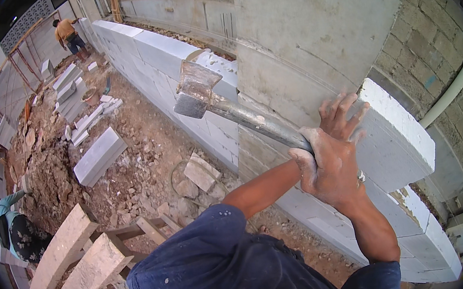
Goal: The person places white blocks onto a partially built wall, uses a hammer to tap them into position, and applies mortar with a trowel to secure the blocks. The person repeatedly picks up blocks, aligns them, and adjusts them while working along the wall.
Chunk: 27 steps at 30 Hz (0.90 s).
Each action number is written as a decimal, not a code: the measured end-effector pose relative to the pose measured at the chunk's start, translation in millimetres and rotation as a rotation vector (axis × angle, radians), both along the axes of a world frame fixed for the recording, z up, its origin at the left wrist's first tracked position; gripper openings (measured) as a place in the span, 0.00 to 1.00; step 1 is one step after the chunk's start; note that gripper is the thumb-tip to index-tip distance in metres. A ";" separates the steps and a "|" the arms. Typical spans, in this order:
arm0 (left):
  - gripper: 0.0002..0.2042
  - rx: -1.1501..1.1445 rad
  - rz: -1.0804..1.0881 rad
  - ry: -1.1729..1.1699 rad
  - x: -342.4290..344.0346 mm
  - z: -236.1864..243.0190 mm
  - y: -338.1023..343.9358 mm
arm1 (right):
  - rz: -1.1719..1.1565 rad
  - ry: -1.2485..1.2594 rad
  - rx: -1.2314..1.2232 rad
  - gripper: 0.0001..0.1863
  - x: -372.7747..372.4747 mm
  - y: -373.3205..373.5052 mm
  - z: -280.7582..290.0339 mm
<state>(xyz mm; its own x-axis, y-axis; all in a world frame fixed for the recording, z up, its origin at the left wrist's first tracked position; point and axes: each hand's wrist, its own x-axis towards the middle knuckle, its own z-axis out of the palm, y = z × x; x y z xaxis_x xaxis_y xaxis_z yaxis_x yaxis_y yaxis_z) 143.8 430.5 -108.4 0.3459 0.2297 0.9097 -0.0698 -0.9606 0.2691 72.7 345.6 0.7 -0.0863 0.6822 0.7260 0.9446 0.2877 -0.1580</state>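
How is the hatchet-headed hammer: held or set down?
Held: the right hand wraps the handle of the hatchet-headed hammer.

left hand [339, 125]: fingers spread, forearm [265, 189] crosswise | right hand [329, 163]: curled, thumb leftward, elbow [386, 249] bent

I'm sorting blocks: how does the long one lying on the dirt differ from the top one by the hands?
The ground block lies on dirt; the wall block sits on lower blocks. No hand is near the ground block, while the left hand is right by the wall block. Both are pale and boxy.
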 end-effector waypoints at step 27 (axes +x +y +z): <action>0.34 -0.113 -0.154 0.102 -10.2 -66.6 4.0 | -0.494 -0.358 -0.275 0.18 61.2 24.9 11.9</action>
